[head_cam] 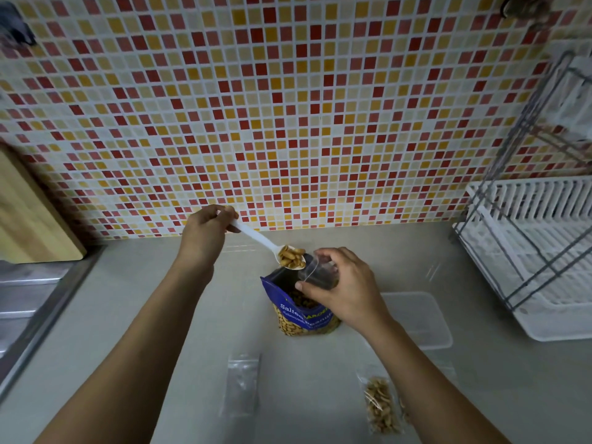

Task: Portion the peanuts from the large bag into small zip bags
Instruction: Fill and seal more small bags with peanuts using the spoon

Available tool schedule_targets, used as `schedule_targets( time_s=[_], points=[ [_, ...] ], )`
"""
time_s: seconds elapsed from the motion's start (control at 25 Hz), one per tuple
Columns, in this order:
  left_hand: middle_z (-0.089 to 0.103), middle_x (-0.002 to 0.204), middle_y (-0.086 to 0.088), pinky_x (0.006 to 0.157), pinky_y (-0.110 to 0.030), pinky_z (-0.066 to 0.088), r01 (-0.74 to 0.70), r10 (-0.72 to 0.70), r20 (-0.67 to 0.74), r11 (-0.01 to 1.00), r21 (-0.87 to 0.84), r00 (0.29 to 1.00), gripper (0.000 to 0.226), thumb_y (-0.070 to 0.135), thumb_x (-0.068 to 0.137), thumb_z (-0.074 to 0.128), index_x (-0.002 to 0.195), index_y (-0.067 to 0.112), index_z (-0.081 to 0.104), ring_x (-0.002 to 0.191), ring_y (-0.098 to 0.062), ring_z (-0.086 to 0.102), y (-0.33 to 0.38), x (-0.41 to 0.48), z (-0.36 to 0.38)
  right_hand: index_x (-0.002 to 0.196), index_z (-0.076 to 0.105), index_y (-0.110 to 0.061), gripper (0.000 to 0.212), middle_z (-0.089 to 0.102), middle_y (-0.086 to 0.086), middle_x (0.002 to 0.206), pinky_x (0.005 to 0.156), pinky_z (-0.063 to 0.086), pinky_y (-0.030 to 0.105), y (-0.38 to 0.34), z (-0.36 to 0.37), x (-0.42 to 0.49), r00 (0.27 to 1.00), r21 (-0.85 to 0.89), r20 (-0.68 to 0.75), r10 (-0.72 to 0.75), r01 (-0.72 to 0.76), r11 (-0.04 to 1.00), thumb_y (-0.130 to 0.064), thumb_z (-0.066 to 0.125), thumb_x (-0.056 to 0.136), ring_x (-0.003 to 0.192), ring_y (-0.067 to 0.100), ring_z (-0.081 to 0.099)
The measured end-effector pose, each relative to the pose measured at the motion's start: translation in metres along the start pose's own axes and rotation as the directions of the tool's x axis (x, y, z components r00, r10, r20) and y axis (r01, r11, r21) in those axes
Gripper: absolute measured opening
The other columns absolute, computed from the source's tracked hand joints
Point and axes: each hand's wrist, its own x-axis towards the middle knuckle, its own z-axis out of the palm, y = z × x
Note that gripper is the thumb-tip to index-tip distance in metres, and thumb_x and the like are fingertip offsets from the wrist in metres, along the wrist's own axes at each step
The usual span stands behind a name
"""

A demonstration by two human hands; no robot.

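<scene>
Your left hand (205, 232) gripping a white spoon (256, 240) heaped with peanuts (291, 257), your right hand (346, 290) pinching a clear zip bag (318, 272) beside it, both over the open blue bag (301, 315), a filled zip bag (381, 403) and an empty zip bag (242, 384) nearer you.

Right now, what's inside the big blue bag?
Peanuts show through the open top of the blue bag. The right hand, holding a small zip bag, covers part of the opening, so how deep they go is hidden.
</scene>
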Motion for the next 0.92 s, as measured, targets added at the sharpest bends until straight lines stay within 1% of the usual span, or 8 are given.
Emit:
schedule_targets(
  time_s=[0.16, 0.28, 0.4, 0.56, 0.68, 0.76, 0.84, 0.92],
  points=[
    [0.058, 0.102, 0.001, 0.08, -0.028, 0.036, -0.091, 0.087, 0.041, 0.991, 0.096, 0.995, 0.023, 0.022, 0.097, 0.047, 0.102, 0.006, 0.063, 0.086, -0.012, 0.05, 0.007, -0.002, 0.01, 0.115, 0.058, -0.023, 0.059, 0.06, -0.008, 0.112, 0.082, 0.051, 0.026, -0.002, 0.002, 0.001, 1.0, 0.011, 0.006, 0.002, -0.002, 1.0, -0.05, 0.076, 0.066, 0.095, 0.006, 0.055],
    [0.063, 0.099, -0.002, 0.065, -0.019, 0.04, -0.242, 0.223, 0.107, 0.944, 0.222, 0.969, 0.024, 0.021, 0.097, 0.046, 0.098, 0.006, 0.065, 0.076, -0.005, 0.053, 0.015, -0.006, 0.015, 0.113, 0.06, -0.021, 0.057, 0.061, -0.008, 0.109, 0.079, 0.048, 0.02, -0.003, 0.003, 0.001, 1.0, 0.037, -0.008, -0.014, 0.014, 0.999, -0.049, 0.077, 0.067, 0.093, 0.004, 0.054],
    [0.065, 0.09, -0.002, 0.059, -0.023, 0.044, -0.405, 0.361, 0.187, 0.852, 0.331, 0.913, 0.021, 0.023, 0.096, 0.048, 0.091, 0.012, 0.064, 0.069, -0.008, 0.055, 0.026, -0.012, 0.017, 0.113, 0.061, -0.019, 0.059, 0.061, -0.007, 0.107, 0.073, 0.046, 0.015, -0.003, 0.005, 0.001, 0.999, 0.069, -0.042, -0.002, 0.004, 0.998, -0.049, 0.077, 0.066, 0.088, 0.005, 0.055],
    [0.066, 0.09, -0.001, 0.074, -0.036, 0.053, -0.539, 0.505, 0.202, 0.722, 0.434, 0.839, 0.025, 0.028, 0.095, 0.049, 0.093, 0.011, 0.066, 0.079, -0.021, 0.062, 0.041, -0.018, 0.009, 0.116, 0.059, -0.02, 0.061, 0.059, -0.01, 0.107, 0.07, 0.04, 0.007, -0.001, 0.007, 0.002, 0.998, 0.12, -0.049, 0.032, -0.026, 0.992, -0.05, 0.077, 0.066, 0.09, 0.004, 0.055],
    [0.063, 0.089, 0.001, 0.068, -0.029, 0.05, -0.474, 0.482, 0.057, 0.82, 0.32, 0.874, 0.022, 0.026, 0.095, 0.048, 0.095, 0.011, 0.064, 0.074, -0.012, 0.059, 0.045, -0.015, -0.004, 0.115, 0.059, -0.021, 0.06, 0.061, -0.01, 0.109, 0.076, 0.052, 0.019, 0.003, 0.006, 0.002, 0.995, 0.192, -0.053, 0.082, -0.07, 0.979, -0.051, 0.076, 0.066, 0.093, 0.007, 0.059],
    [0.063, 0.092, 0.0, 0.065, -0.02, 0.043, -0.365, 0.372, 0.009, 0.906, 0.214, 0.928, 0.019, 0.025, 0.096, 0.047, 0.093, 0.015, 0.062, 0.076, -0.006, 0.056, 0.033, -0.009, -0.007, 0.112, 0.061, -0.02, 0.059, 0.065, -0.006, 0.106, 0.077, 0.057, 0.03, 0.004, 0.002, 0.002, 0.984, 0.301, -0.082, 0.157, -0.125, 0.945, -0.052, 0.076, 0.065, 0.092, 0.011, 0.063],
    [0.065, 0.096, -0.003, 0.065, -0.02, 0.041, -0.29, 0.275, 0.092, 0.922, 0.257, 0.957, 0.018, 0.023, 0.095, 0.049, 0.093, 0.016, 0.065, 0.082, -0.012, 0.059, 0.006, -0.012, 0.0, 0.107, 0.061, -0.021, 0.054, 0.067, -0.006, 0.098, 0.072, 0.058, 0.029, 0.003, -0.003, 0.004, 0.967, 0.372, -0.132, 0.218, -0.155, 0.915, -0.051, 0.076, 0.065, 0.086, 0.012, 0.067],
    [0.067, 0.099, -0.004, 0.068, -0.024, 0.04, -0.324, 0.255, 0.233, 0.884, 0.338, 0.938, 0.019, 0.021, 0.094, 0.052, 0.093, 0.014, 0.07, 0.089, -0.019, 0.059, -0.022, -0.018, 0.014, 0.101, 0.062, -0.021, 0.049, 0.067, -0.006, 0.093, 0.069, 0.059, 0.03, -0.001, -0.013, 0.006, 0.953, 0.409, -0.184, 0.242, -0.15, 0.9, -0.05, 0.076, 0.065, 0.078, 0.009, 0.068]
  ],
)
